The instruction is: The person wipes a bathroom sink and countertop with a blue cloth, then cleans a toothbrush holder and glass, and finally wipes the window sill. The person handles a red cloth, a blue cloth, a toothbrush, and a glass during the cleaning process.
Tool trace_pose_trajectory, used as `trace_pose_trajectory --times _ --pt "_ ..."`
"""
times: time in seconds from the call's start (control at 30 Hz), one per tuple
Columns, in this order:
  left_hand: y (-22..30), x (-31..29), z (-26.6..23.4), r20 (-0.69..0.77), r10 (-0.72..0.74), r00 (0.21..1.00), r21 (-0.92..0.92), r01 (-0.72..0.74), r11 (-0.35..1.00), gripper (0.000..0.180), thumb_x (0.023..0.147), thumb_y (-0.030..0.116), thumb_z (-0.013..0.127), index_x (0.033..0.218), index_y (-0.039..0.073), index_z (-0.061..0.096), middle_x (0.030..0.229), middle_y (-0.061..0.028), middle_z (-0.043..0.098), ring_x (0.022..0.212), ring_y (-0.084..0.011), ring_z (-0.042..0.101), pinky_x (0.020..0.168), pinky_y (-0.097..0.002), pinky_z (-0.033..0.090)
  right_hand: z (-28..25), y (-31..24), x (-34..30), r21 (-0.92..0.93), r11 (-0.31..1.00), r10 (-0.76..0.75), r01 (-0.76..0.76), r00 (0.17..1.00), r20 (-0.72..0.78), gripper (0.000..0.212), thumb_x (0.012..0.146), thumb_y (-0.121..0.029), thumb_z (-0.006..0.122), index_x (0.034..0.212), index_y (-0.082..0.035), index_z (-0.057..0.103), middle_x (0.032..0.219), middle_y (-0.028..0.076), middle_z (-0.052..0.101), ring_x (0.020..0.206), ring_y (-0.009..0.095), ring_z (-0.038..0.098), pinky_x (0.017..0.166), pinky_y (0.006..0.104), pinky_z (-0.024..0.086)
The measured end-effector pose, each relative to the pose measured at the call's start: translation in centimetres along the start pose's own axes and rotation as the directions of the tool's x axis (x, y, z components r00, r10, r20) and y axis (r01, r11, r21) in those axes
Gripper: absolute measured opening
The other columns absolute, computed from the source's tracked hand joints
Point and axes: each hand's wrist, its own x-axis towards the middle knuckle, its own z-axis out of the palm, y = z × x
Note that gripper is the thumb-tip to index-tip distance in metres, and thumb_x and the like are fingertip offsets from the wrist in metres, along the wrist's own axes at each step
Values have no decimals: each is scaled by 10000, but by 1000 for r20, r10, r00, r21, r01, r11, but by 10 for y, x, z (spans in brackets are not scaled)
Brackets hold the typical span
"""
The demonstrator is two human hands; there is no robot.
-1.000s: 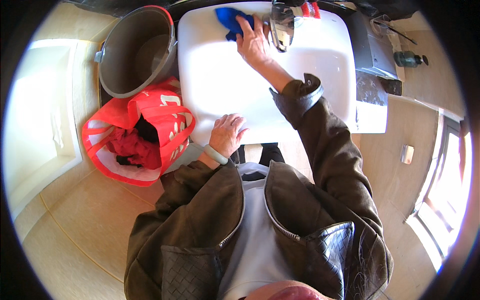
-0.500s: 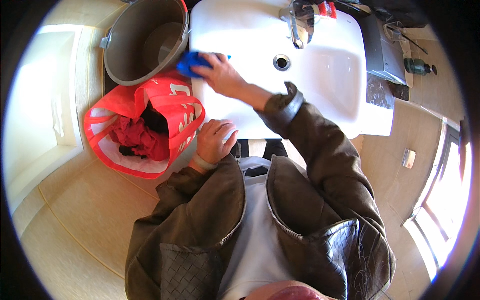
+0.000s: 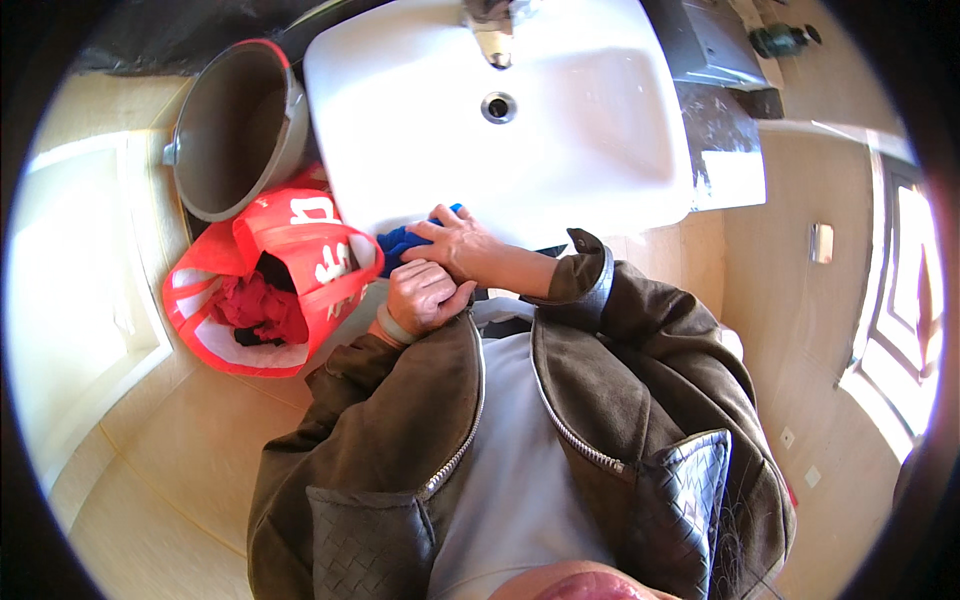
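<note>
My right hand presses a crumpled blue cloth against the front left corner of the white washbasin. Its fingers are bent over the cloth. Just below it is my left hand, closed with curled fingers at the basin's front edge, close to the right hand. What those fingers hold, if anything, is hidden. A red shopping bag with dark and red clothes in it is right beside the cloth, to the left of both hands.
Behind the bag, a grey bucket stands against the basin's left side. A metal tap points toward the drain. To the right are a dark box, a dark counter piece and a green pump bottle.
The view has shifted. My right hand has drawn the blue cloth from the basin's left rim toward the front edge, beside my left hand. The left fingers are now curled tighter.
</note>
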Motion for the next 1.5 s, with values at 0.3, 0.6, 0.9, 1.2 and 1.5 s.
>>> trace_pose_trajectory --times 0.3,0.6,0.9,1.2,1.5 --pt "13 44 32 146 38 989 48 -45 998 272 757 100 757 595 75 539 599 -53 526 554 -259 552 541 -370 449 -69 36 -130 -90 921 324 -380 873 -366 453 691 -148 721 1138 -196 666 1331 95 528 1176 343 464 959 541 377" --pt "28 77 106 395 -75 916 186 0 983 395 802 210 721 1155 72 610 1218 -128 540 1125 -308 510 939 -434 440 -122 124 -223 -162 685 455 -710 591 -666 473 744 -110 675 1207 -199 649 1462 61 438 1283 372 396 982 563 360" --pt "47 126 181 504 -166 848 286 18 958 813 813 275 729 1480 85 305 1459 -204 359 1264 -393 413 969 -556 386 -170 238 -142 -120 766 393 -631 607 -691 463 827 -159 699 1273 -248 611 1445 81 453 1235 364 472 944 528 479" --pt "61 120 226 489 -411 769 506 133 852 1196 743 453 782 1551 84 -19 1566 -278 124 1423 -492 178 992 -770 226 -154 189 -199 -164 742 475 -650 682 -556 427 888 -113 672 1295 -218 597 1500 96 397 1262 376 456 1004 471 483" --pt "58 116 227 472 -401 786 553 90 828 1279 665 440 842 1551 120 -23 1563 -262 124 1419 -474 188 989 -767 245 -187 256 -117 -368 726 393 -581 790 -471 480 936 -198 626 1396 -263 506 1527 72 343 1322 359 401 998 497 474"
